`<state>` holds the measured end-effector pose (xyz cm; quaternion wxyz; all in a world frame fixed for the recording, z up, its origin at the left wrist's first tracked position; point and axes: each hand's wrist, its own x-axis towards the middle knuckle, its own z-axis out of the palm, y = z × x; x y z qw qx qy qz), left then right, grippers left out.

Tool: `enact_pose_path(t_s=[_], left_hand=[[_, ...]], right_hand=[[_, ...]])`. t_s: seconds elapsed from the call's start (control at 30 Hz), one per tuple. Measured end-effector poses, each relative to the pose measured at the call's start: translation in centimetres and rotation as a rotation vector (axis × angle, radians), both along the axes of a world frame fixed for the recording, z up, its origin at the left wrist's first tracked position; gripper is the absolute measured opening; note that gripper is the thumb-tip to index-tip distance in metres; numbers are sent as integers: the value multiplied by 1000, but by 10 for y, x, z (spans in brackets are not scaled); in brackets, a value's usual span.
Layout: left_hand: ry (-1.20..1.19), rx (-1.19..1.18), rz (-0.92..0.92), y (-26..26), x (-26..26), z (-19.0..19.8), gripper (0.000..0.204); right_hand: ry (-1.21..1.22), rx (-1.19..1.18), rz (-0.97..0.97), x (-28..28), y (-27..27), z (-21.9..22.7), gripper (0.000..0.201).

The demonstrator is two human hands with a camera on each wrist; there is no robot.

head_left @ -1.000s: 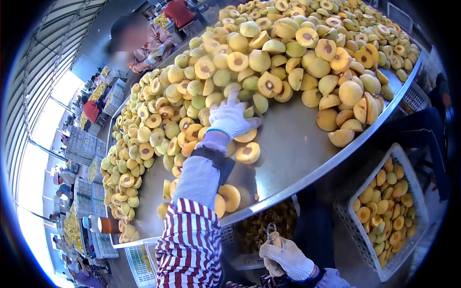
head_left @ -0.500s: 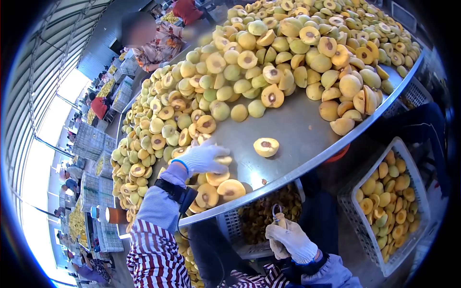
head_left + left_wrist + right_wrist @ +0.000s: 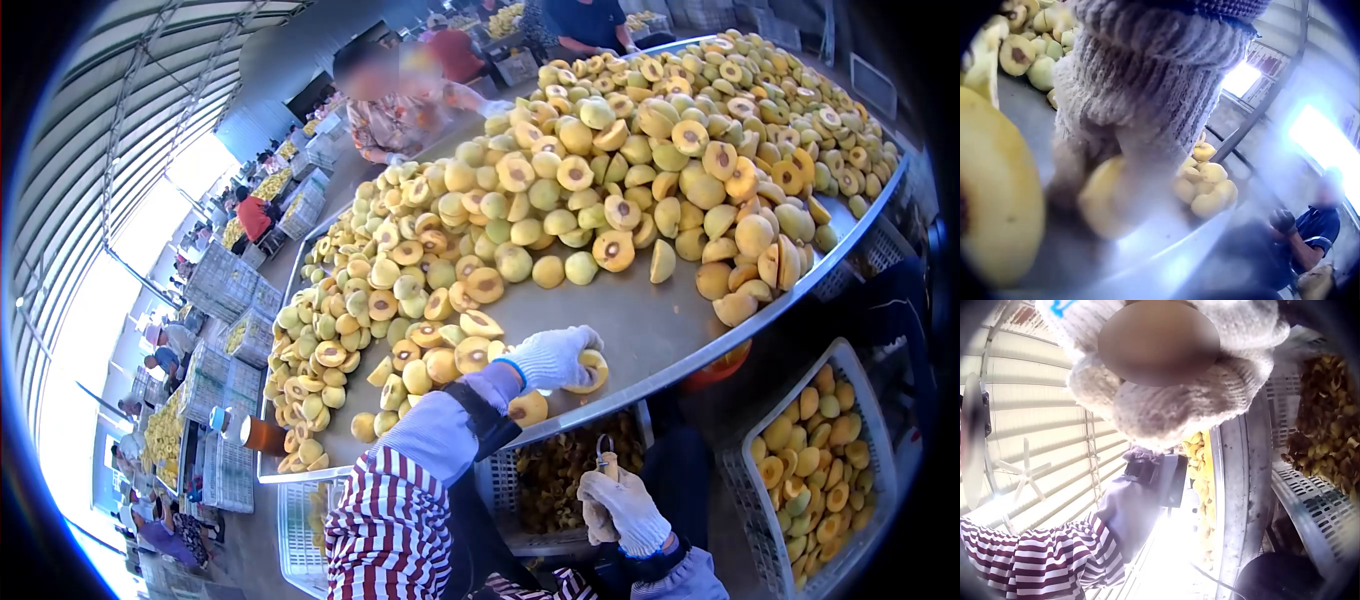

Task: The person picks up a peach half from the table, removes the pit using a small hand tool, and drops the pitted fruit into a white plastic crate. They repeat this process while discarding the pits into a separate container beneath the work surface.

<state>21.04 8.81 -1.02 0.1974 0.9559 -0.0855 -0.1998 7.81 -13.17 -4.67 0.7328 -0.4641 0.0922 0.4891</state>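
In the head view my gloved left hand [image 3: 555, 360] grips a peach half [image 3: 594, 371] low over the front of the metal table [image 3: 660, 335]. The left wrist view shows the glove's fingers round the yellow peach half [image 3: 1107, 200], blurred. A large heap of peach halves [image 3: 520, 190] covers most of the table, several with brown centres facing up. Below the table edge my gloved right hand [image 3: 625, 505] holds a small tool with a metal loop [image 3: 604, 446] pointing up. In the right wrist view, curled fingers [image 3: 1172, 406] surround a blurred brown oval end.
Under the table edge stands a crate of brown scraps [image 3: 560, 470]. A white crate of peach halves [image 3: 815, 450] is on the right. An orange-brown jar [image 3: 262, 436] is at the table's left corner. People work across the table and along the hall.
My left hand has come from the heap down towards the table's front edge, then rightward, and now grips a peach half. The right hand keeps its tool. The head view has shifted.
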Motion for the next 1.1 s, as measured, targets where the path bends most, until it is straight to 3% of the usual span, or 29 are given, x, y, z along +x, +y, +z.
enact_pose_path(t_s=[0.07,0.17,0.37,0.5,0.57,0.6,0.7,0.83,1.0,1.03,1.1], left_hand=[[-48,-23,25,11,-18,13,49],[3,4,55,19,-63,78,51],[230,90,140,59,-174,126,54],[178,-229,152,75,-243,97,49],[37,-346,161,67,-268,90,49],[58,-419,266,61,-277,87,47],[-24,-819,347,50,-298,59,50],[-244,-1155,446,29,-302,28,54],[-279,-1519,540,-11,-293,0,54],[-323,-1570,533,-19,-290,-14,54],[-345,-1369,570,-19,-296,-17,55]], right_hand=[[-29,-26,-17,-3,3,-2,23],[-39,15,-15,-5,7,-6,22],[-117,-115,-14,-9,18,-3,20],[-224,-151,17,-13,23,-9,22],[-302,-215,46,-18,27,-4,22],[-320,-230,72,-21,29,-1,23],[-320,-226,57,-35,34,-4,19],[-351,-136,35,-68,42,7,12],[-905,-25,14,-100,47,22,38],[-767,-2,40,-99,45,21,40],[-735,-37,-63,-106,45,27,40]])
